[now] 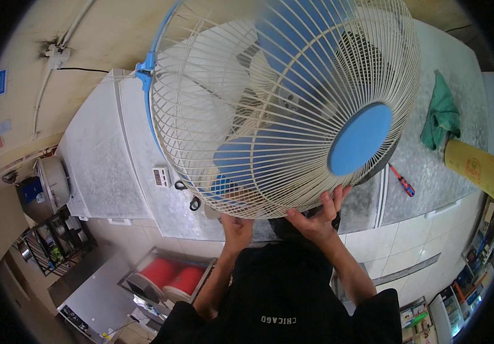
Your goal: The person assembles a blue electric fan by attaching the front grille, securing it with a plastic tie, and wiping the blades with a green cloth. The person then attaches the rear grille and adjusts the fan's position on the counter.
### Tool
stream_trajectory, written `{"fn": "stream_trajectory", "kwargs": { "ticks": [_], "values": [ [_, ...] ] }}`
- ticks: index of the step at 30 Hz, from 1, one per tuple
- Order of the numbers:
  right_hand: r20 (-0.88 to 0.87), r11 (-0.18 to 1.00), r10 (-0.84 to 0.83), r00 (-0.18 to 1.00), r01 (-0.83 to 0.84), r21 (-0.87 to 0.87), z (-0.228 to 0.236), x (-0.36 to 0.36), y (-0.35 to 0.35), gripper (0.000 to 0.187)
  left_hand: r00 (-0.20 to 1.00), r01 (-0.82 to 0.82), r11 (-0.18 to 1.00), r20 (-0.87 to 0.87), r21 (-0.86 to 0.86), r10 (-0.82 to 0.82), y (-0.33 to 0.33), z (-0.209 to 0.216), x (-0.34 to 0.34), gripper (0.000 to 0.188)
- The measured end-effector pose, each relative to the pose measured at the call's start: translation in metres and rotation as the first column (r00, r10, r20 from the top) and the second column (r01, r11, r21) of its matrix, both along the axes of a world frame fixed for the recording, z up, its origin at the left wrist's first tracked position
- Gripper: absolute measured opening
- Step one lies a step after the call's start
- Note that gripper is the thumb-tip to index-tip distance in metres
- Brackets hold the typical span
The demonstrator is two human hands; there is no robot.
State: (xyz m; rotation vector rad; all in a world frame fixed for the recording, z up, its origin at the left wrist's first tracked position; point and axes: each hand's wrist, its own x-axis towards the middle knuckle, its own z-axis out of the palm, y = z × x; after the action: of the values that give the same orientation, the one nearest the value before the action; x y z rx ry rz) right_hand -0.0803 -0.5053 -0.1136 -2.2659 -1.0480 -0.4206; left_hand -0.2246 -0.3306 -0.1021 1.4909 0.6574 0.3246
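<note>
A large electric fan [316,189] with a white wire grille, blue blades and a blue hub cap [360,139] fills the upper middle, its front tilted toward the right. At the grille's lower edge, my left hand [236,232] is closed round the wires; part of its fingers shows through them, the rest is hidden. Farther right along the same edge, my right hand [317,222] grips the grille, thumb and fingertips against the wires. A blue clip [145,70] sits on the blue ring at the grille's left.
On the grey worktop [106,137] lie a small white digital timer [161,177], black-handled scissors [195,203], a red-blue screwdriver [406,185] and a green cloth [442,114]. A yellow roll [475,171] lies near the right edge. Red containers [161,272] stand below, left of my arms.
</note>
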Motion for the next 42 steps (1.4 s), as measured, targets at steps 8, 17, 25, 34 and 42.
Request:
{"fn": "stream_trajectory", "kwargs": {
  "ticks": [8, 17, 25, 34, 42],
  "values": [
    [0.061, 1.0, 0.021, 0.998, -0.022, 0.013, -0.011, -0.005, 0.002, 0.064, 0.985, -0.175, 0.984, -0.006, -0.016, 0.175, -0.017, 0.0, 0.002, 0.062],
    [0.004, 1.0, 0.004, 1.0, -0.004, 0.011, -0.001, -0.01, 0.007, 0.059, 0.986, -0.127, 0.986, 0.089, -0.11, 0.137, -0.024, 0.035, 0.034, 0.074],
    [-0.11, 0.962, 0.093, 0.99, -0.06, 0.267, 0.005, 0.032, -0.036, 0.073, 0.98, -0.178, 0.961, 0.046, -0.212, 0.192, -0.017, 0.011, 0.015, 0.064],
    [-0.471, 0.829, -0.099, 0.877, 0.335, 0.448, 0.013, 0.128, -0.047, 0.071, 0.967, -0.196, 0.951, 0.114, -0.24, 0.228, -0.061, -0.006, 0.041, 0.061],
    [-0.882, 0.659, 0.338, 0.329, 0.586, 0.472, 0.002, 0.258, -0.064, 0.07, 0.925, -0.226, 0.932, 0.239, -0.283, 0.297, -0.07, -0.032, 0.046, 0.057]
  ]
}}
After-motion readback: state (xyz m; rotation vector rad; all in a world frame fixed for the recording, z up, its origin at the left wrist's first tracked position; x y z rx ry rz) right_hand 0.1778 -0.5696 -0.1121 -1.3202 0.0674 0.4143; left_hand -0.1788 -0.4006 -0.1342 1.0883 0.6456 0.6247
